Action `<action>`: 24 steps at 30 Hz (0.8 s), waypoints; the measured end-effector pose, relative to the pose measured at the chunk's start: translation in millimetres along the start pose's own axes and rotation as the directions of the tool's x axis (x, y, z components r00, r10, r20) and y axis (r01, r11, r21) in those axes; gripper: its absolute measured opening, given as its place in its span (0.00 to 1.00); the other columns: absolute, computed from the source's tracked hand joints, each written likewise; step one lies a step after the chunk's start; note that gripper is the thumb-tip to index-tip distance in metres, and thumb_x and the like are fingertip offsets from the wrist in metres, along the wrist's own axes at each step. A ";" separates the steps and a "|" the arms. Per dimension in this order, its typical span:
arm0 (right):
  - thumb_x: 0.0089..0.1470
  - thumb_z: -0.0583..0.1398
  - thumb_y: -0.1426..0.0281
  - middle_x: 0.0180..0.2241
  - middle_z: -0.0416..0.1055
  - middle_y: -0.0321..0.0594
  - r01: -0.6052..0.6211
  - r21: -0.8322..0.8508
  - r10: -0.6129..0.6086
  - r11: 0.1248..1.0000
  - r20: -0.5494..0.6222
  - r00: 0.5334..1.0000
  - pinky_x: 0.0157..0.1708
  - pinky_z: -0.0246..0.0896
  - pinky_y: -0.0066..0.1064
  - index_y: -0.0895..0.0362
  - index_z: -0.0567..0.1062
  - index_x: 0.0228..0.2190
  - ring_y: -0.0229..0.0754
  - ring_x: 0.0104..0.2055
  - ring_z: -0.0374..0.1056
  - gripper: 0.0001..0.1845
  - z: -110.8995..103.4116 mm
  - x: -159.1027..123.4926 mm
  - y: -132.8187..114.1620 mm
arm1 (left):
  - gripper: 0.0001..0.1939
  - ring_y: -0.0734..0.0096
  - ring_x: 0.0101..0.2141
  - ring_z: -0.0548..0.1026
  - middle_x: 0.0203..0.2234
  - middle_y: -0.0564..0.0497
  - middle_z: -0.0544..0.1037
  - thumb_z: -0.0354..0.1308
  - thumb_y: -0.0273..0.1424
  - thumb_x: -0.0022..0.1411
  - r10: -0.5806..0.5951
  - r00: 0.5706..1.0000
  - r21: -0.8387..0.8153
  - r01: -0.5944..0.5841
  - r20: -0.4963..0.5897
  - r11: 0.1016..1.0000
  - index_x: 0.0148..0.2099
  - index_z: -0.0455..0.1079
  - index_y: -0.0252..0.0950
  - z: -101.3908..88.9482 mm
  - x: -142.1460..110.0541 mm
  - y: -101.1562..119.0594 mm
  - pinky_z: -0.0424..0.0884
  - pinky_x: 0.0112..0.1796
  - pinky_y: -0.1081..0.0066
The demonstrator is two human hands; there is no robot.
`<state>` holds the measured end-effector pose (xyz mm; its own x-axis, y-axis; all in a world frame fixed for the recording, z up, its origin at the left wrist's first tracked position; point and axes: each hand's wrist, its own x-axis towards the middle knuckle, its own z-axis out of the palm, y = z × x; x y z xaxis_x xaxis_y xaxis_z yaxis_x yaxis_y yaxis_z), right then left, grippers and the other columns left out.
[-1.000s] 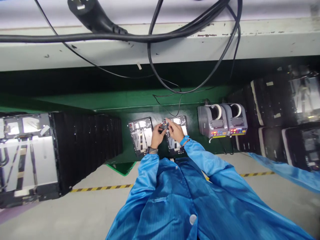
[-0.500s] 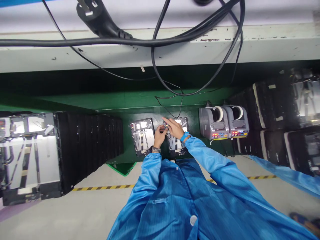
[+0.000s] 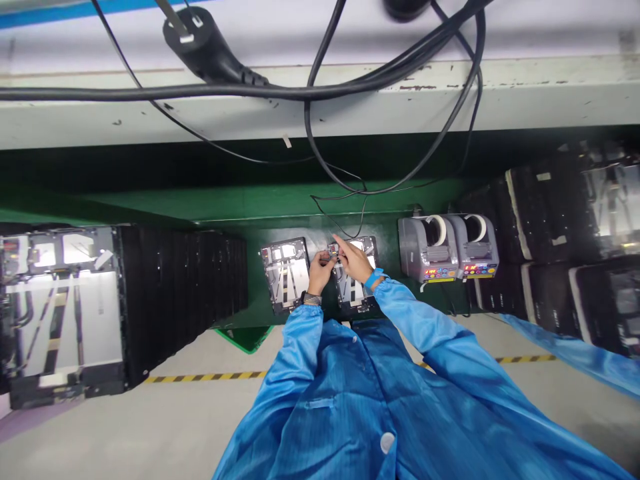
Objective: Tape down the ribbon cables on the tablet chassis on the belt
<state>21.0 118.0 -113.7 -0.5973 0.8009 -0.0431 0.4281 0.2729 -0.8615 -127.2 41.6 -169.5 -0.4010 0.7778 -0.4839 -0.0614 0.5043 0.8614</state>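
Observation:
Two opened tablet-like devices with bare innards lie side by side on the green bench. My left hand (image 3: 320,273) is at the upper left corner of the right-hand device (image 3: 356,290), its fingers bent and pinched together. Over that same corner is my right hand (image 3: 355,261), index finger stretched out and the other fingers curled in close to the left fingertips. Whatever small part lies between the fingertips is too small to make out. The left-hand device (image 3: 286,277) lies just left of my left hand, untouched.
Two grey tape dispensers (image 3: 428,248) with lit displays stand to the right. Stacked black devices (image 3: 185,287) line the left, and more stacks (image 3: 545,220) stand at the right. Black cables (image 3: 395,70) hang from a white shelf (image 3: 225,120) above. A green bin (image 3: 246,339) sits below the bench.
My right hand has shifted slightly to the right, its index finger drawn back a little from the left. My left hand stays at the same corner.

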 end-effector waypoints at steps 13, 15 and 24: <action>0.54 0.64 0.70 0.31 0.74 0.37 -0.302 0.951 0.473 -0.067 0.297 0.829 0.25 0.57 0.28 0.53 0.72 0.56 0.35 0.25 0.63 0.27 41.0 -55.5 -34.2 | 0.26 0.67 0.47 0.73 0.56 0.45 0.66 0.64 0.29 0.58 0.229 0.971 0.052 -0.226 -0.072 0.973 0.58 0.66 0.43 3.0 -8.1 13.8 0.72 0.44 0.68; 0.55 0.62 0.71 0.31 0.75 0.38 -0.305 0.947 0.478 -0.097 0.313 0.821 0.25 0.57 0.28 0.54 0.73 0.55 0.36 0.25 0.63 0.25 40.2 -53.5 -32.5 | 0.22 0.65 0.49 0.73 0.57 0.45 0.65 0.63 0.28 0.59 0.250 0.967 0.083 -0.246 -0.040 0.966 0.56 0.68 0.43 2.5 -8.7 16.3 0.72 0.45 0.68; 0.59 0.61 0.65 0.30 0.75 0.38 -0.301 0.943 0.518 -0.144 0.331 0.789 0.24 0.57 0.29 0.55 0.72 0.52 0.38 0.24 0.63 0.20 39.9 -45.8 -29.1 | 0.10 0.58 0.61 0.65 0.60 0.43 0.63 0.61 0.30 0.63 0.284 0.957 0.177 -0.289 0.058 0.941 0.47 0.74 0.41 -1.3 -7.2 20.7 0.70 0.49 0.65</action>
<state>8.9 52.1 -106.8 -0.4738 0.5966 -0.6477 -0.5210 -0.7829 -0.3400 -126.8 45.9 -148.0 -0.3481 0.9093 -0.2280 0.2202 0.3157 0.9230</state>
